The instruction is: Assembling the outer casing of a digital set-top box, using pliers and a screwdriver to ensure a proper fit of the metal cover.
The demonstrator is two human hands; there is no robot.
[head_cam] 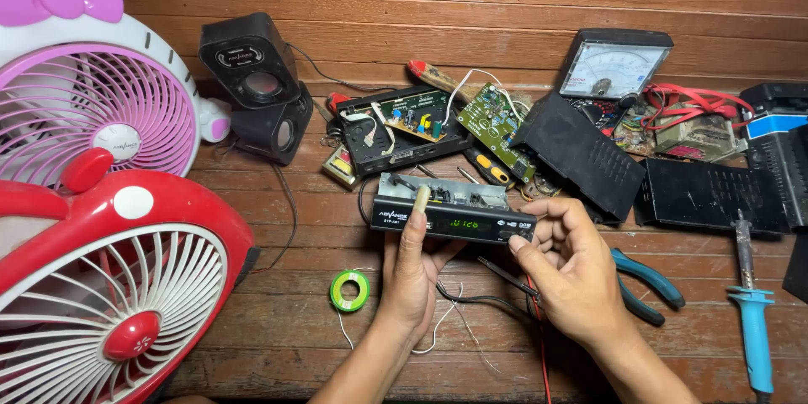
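A small black set-top box with its lid off and a lit green display is held up over the wooden floor. My left hand grips it from below at the left, thumb up across the front panel. My right hand holds its right end with thumb and fingertips. Thin wires trail beneath both hands.
Two small fans, pink and red, fill the left. Black speakers, open circuit boards, an analog meter, black covers, teal pliers, a blue soldering iron and a green solder spool lie around.
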